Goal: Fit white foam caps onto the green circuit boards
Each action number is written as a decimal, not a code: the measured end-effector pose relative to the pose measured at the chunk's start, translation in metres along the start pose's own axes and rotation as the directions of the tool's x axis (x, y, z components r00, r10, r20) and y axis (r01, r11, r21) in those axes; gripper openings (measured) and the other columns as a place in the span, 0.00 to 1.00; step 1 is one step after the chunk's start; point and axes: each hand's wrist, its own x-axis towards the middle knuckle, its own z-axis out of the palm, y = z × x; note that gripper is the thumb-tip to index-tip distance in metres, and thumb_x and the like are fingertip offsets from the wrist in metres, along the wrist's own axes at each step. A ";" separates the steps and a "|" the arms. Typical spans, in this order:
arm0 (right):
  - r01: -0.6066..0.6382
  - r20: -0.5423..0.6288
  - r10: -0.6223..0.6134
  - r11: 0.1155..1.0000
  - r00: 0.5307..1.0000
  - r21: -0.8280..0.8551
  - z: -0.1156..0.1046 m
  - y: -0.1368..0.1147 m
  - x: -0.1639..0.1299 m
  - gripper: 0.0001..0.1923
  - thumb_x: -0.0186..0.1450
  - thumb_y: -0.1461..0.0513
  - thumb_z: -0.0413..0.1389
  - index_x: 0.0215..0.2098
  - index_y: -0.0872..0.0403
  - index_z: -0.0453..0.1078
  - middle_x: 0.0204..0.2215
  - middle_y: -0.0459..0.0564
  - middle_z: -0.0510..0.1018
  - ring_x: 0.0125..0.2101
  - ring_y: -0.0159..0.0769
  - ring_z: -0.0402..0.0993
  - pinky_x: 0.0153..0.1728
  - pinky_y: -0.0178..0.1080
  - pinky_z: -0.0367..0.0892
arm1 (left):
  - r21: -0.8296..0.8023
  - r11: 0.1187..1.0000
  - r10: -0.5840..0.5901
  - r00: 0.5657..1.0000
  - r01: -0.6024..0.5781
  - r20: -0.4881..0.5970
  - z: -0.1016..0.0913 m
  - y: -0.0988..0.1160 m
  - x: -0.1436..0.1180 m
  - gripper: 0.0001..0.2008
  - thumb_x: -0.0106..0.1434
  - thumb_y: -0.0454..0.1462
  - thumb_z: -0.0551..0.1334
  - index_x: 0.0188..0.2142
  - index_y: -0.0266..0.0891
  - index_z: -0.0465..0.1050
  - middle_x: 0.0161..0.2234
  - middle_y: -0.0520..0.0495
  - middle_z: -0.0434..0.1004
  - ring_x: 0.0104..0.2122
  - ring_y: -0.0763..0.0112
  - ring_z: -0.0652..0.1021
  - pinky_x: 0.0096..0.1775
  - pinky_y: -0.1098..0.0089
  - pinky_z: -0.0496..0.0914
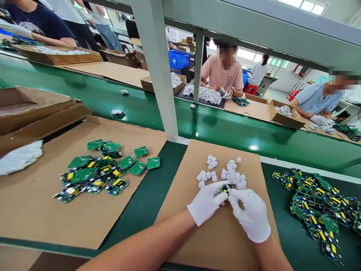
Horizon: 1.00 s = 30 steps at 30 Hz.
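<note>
- Two gloved hands meet over the cardboard sheet (220, 241): our left hand (205, 203) and right hand (251, 216) pinch one small green circuit board (225, 188) between their fingertips, fingers curled round it.
- We see this board at the near edge of a scatter of white plastic caps (225, 174) lying loose on the same sheet.
- Across the green conveyor belt (225, 131), open cardboard boxes (284, 114) hold more white parts; a far-left box (56, 54) holds the same.
- Left, a heap of green boards (98, 171) lies on a second cardboard sheet (42, 210); right, another pile of boards (318, 203) lies on the dark mat (152, 192).
- We cannot make out the held board's details: the fingertips cover most of it. The right pile is cut off by the picture's edge.
</note>
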 end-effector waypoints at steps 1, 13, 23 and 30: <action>-0.003 -0.009 0.003 1.000 1.000 0.000 0.002 0.000 0.000 0.08 0.62 0.63 0.54 0.37 0.49 0.74 0.27 0.47 0.78 0.28 0.34 0.72 0.32 0.36 0.67 | 0.002 1.000 0.011 1.000 -0.011 -0.016 0.000 -0.001 0.000 0.21 0.54 0.38 0.64 0.48 0.37 0.71 0.37 0.45 0.75 0.31 0.73 0.72 0.30 0.75 0.67; -0.098 -0.069 0.117 0.969 0.991 0.225 0.003 -0.003 0.004 0.12 0.63 0.62 0.52 0.45 0.49 0.70 0.40 0.52 0.76 0.41 0.39 0.73 0.40 0.41 0.71 | -0.176 0.969 -0.161 0.984 0.173 0.081 0.001 0.013 0.000 0.20 0.53 0.45 0.65 0.42 0.37 0.71 0.39 0.42 0.75 0.31 0.70 0.78 0.32 0.72 0.69; 0.024 -0.063 -0.011 0.979 0.998 0.203 0.009 -0.011 0.004 0.12 0.59 0.62 0.56 0.42 0.47 0.71 0.45 0.52 0.74 0.47 0.43 0.69 0.47 0.48 0.66 | -0.099 0.993 -0.063 0.997 0.066 0.035 0.009 0.015 -0.003 0.18 0.49 0.44 0.67 0.35 0.34 0.72 0.27 0.48 0.71 0.25 0.75 0.71 0.29 0.72 0.67; -0.301 0.156 0.258 0.783 0.953 0.545 0.005 -0.011 0.004 0.29 0.63 0.55 0.51 0.60 0.53 0.53 0.57 0.57 0.65 0.54 0.45 0.64 0.47 0.46 0.67 | -0.077 0.992 -0.102 0.995 0.102 0.001 0.008 0.020 -0.005 0.19 0.50 0.45 0.67 0.37 0.34 0.73 0.28 0.47 0.72 0.26 0.73 0.73 0.27 0.72 0.68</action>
